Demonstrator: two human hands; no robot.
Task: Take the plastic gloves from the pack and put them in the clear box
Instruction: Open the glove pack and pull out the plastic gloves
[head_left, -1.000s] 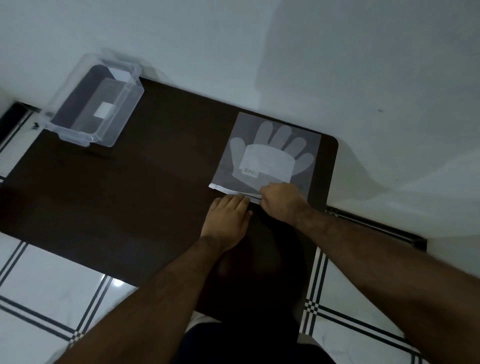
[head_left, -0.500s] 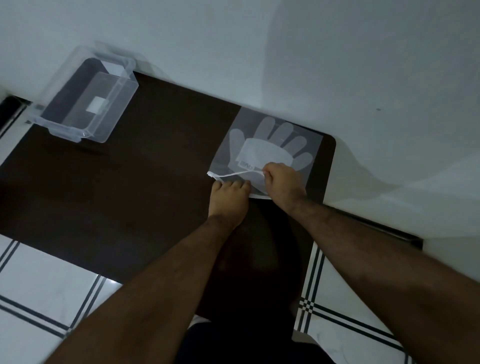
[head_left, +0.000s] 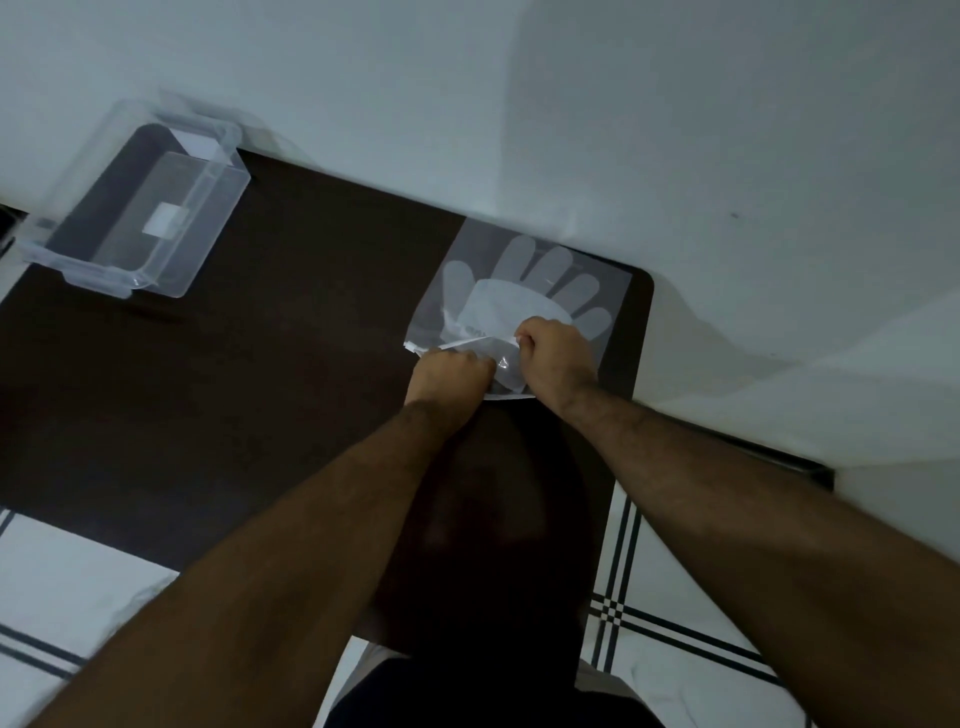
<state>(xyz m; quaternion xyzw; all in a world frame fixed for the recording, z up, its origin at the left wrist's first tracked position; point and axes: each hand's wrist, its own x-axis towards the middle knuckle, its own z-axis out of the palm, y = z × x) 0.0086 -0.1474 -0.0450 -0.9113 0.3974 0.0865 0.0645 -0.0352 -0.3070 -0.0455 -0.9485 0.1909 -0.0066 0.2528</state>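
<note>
1. Two hands meet at the near edge of the pack (head_left: 524, 291), which lies flat at the far right end of the dark table (head_left: 270, 364), close to the wall.
2. The left hand (head_left: 451, 375) is curled shut, pressing or pinching the pack's lower edge; whether it truly pinches the film I cannot tell.
3. The right hand (head_left: 556, 358) is closed in a pinch on the thin white strip (head_left: 467, 344) along the mouth, lifted slightly off the film.
4. The plastic gloves (head_left: 519, 306) are inside, a pale flat stack showing through the front.
5. The clear box (head_left: 137, 218) sits open and apparently empty at the far left end of the table, well apart from the pack.
6. Handling, as I judge it: the gloves are very light, limp and slick. They will likely cling together and slide between fingertips, and a hard pull may stretch or tear them.
7. Best hold is probably at the cuff end nearest the mouth, pinching the whole stack firmly while the other hand pins the pack down.
8. Carried across, the stack will droop, so supporting it from below should help.
</note>
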